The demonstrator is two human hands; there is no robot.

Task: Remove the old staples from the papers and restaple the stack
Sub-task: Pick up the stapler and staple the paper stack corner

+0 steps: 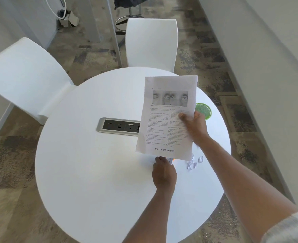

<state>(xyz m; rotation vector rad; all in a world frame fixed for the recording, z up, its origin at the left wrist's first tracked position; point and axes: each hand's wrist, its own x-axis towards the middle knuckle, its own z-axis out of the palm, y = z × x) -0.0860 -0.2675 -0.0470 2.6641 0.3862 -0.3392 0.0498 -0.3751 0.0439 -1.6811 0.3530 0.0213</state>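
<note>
A stack of printed papers (164, 120), with eye photographs at the top of the front page, is held up above the round white table (92, 172). My right hand (194, 127) grips the stack's right edge, thumb on the front page. Just below the stack's bottom edge, my left hand (164, 174) rests on the table with its fingers closed around a small white and orange object (171, 160), mostly hidden by the paper; I cannot tell what it is.
Small torn paper bits (193, 163) lie on the table right of my left hand. A green round mesh cup (203, 110) stands behind the papers. A socket panel (118, 127) sits in the table's middle. Two white chairs (150, 44) stand at the far side.
</note>
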